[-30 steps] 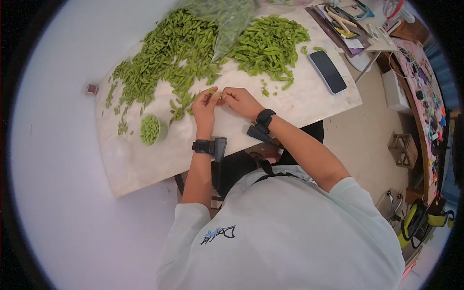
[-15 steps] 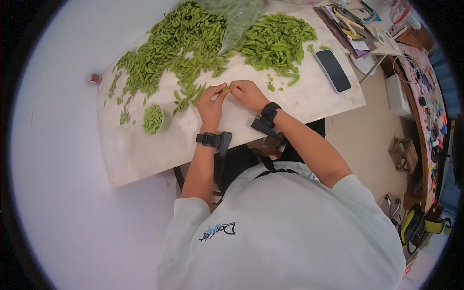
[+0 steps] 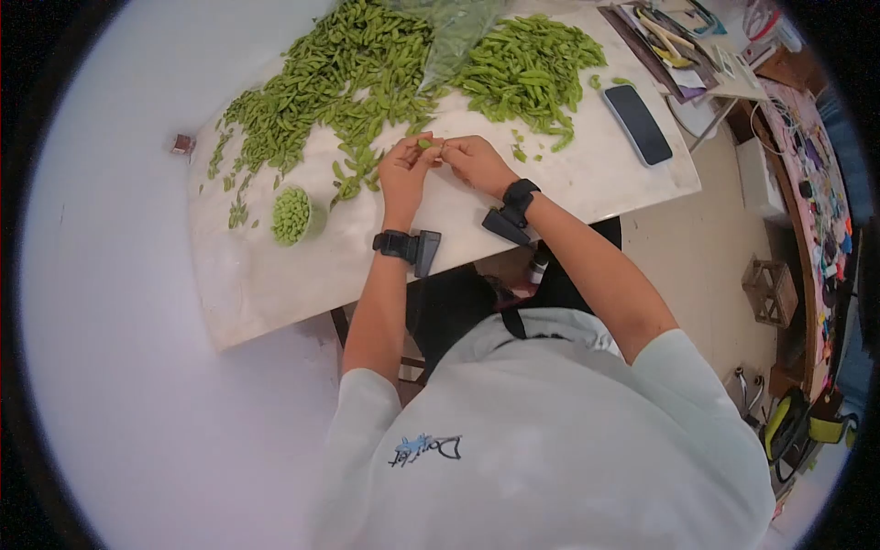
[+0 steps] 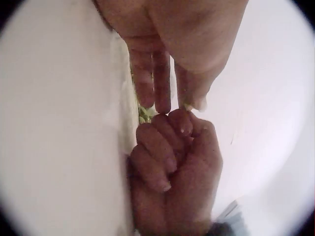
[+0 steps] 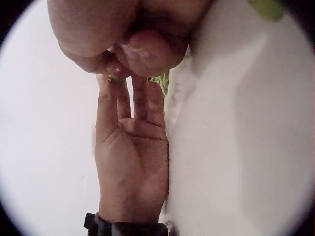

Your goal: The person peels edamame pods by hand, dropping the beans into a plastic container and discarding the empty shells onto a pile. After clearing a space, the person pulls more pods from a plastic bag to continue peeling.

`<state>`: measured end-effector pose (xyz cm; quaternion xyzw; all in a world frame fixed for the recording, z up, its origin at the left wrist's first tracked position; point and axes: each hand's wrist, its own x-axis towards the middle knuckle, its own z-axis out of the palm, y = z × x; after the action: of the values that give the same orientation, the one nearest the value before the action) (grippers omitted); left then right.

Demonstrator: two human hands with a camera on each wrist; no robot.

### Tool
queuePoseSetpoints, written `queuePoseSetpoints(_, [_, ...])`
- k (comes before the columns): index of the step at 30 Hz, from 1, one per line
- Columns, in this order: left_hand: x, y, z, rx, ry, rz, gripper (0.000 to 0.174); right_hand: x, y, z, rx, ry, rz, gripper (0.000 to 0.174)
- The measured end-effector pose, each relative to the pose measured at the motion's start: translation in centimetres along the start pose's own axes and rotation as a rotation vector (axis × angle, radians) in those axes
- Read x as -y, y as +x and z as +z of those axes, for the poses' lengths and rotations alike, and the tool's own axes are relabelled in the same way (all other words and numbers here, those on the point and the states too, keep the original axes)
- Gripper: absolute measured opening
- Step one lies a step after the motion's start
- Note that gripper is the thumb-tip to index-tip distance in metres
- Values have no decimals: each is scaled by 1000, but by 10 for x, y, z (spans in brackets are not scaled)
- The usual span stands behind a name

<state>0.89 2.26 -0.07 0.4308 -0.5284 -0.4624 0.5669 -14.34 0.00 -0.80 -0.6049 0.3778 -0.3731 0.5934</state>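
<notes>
Between thumb and index finger my left hand [image 3: 400, 183] pinches a green edamame pod [image 3: 424, 143], its other fingers fairly straight in the right wrist view. Fingers curled, my right hand [image 3: 480, 167] meets the left fingertips and pinches at the same pod, mostly hidden by the fingers; a green bit of the pod [image 4: 187, 106] shows in the left wrist view. A large heap of pods [image 3: 321, 87] lies beyond the left hand, and a second pile [image 3: 532, 73] beyond the right. Left of the hands stands a cup [image 3: 316, 218] full of shelled green beans [image 3: 291, 215].
A clear plastic bag [image 3: 454, 46] lies between the heaps on the pale table [image 3: 266, 293]. Near the right edge is a phone [image 3: 638, 124], with small green scraps [image 3: 519, 151] to its left. A tray of tools [image 3: 665, 46] sits at the far right.
Both hands have shifted slightly away from the body and stayed together at the fingertips. The green pod shows more plainly at the left fingertips than half a second ago. The head view has shifted slightly.
</notes>
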Motion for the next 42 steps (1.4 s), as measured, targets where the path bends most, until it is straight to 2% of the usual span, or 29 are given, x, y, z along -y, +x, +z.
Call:
queuePoseSetpoints(2, [0, 1, 0, 0, -97, -56, 31, 2, -2, -2, 28, 75, 48, 32])
queuePoseSetpoints(5, [6, 5, -12, 35, -69, -123, 28, -1, -1, -4, 82, 182, 113, 31])
queuePoseSetpoints(8, [22, 9, -23, -15, -58, -75, 23, 0, -1, -4, 78, 190, 34, 29])
queuePoseSetpoints(10, [16, 4, -18, 16, -153, -78, 22, -1, -2, -2, 100, 203, -29, 31])
queuePoseSetpoints(13, [13, 6, -18, 5, -178, -51, 21, -1, 4, -3, 140, 206, -5, 31])
queuePoseSetpoints(17, [19, 22, -20, -6, -222, -78, 16, 2, 21, -6, 182, -23, -40, 30])
queuePoseSetpoints(24, [23, 57, -25, -91, -273, -117, 17, 4, 58, -10, 71, -245, -202, 33])
queuePoseSetpoints(32, [23, 56, -25, 31, -318, -159, 19, 9, 52, -15, 76, -58, -97, 35])
queuePoseSetpoints(37, [19, 56, -15, 40, -303, -152, 20, 17, 43, -19, 41, 108, -39, 36])
queuePoseSetpoints(40, [14, 56, -10, 16, -328, -133, 21, 16, 42, -14, 0, 173, -80, 35])
queuePoseSetpoints(42, [16, 54, -8, 1, -311, -112, 20, 11, 46, -18, -5, 109, -114, 35])
